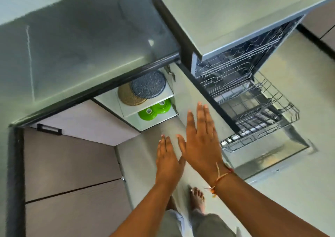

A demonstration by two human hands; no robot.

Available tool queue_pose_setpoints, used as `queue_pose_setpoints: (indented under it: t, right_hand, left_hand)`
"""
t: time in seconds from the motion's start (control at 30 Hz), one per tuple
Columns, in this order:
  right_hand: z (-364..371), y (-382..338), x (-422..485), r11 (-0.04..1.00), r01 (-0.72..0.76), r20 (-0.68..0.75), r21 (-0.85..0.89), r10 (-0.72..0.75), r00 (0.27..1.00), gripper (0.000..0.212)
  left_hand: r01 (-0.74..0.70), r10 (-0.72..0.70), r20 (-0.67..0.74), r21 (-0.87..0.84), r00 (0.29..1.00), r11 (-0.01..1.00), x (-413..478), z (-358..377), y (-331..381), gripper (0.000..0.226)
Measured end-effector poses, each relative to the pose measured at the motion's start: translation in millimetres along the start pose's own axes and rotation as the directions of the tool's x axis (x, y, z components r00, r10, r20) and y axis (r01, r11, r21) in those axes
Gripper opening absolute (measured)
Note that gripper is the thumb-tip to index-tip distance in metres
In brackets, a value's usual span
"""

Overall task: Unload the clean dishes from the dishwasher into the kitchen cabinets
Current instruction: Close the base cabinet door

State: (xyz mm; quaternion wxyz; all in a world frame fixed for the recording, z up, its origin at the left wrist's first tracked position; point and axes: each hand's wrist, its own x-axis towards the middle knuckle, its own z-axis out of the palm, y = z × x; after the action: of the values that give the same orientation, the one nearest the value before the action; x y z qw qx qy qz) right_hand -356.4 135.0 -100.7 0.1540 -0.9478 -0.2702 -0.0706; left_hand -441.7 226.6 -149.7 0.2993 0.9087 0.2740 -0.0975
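Note:
Both of my hands stretch out flat in front of me, fingers straight and holding nothing. My left hand is lower, and my right hand is just right of it, over the pale open cabinet door. The open cabinet shows a dark speckled round plate over a tan woven round one on the upper shelf. Two green bowls sit upside down on the shelf below. To the right stands the open dishwasher, its lower wire rack pulled out over the lowered door; both racks look empty.
A grey counter runs across the top left, above closed beige cabinet doors with a black handle. A second counter covers the dishwasher. My bare foot stands on the pale floor.

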Motion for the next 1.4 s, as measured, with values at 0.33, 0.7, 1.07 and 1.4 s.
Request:
queue_pose_setpoints:
  t: [0.33, 0.7, 1.07, 1.4]
  right_hand:
    - [-43, 60, 30, 0.954, -0.299, 0.277, -0.008, 0.289, 0.916, 0.056]
    - [-21, 13, 52, 0.824, -0.484, 0.607, 0.295, 0.229, 0.761, 0.015]
    - [59, -144, 113, 0.407, -0.759, 0.727, 0.508, 0.27, 0.631, 0.022]
    - [73, -176, 152, 0.474, -0.639, 0.705, 0.606, 0.052, 0.707, 0.027]
  left_hand:
    - [-0.11, 0.111, 0.009, -0.094, 0.994, 0.99, -32, -1, 46, 0.089]
    - [0.328, -0.265, 0.2, -0.681, 0.943, 0.655, -47, -25, 11, 0.052]
    - [0.334, -0.559, 0.301, -0.941, 0.772, -0.046, 26, -119, -62, 0.047]
    - [0.288, -0.502, 0.293, -0.953, 0.814, -0.089, 92, -172, -101, 0.028]
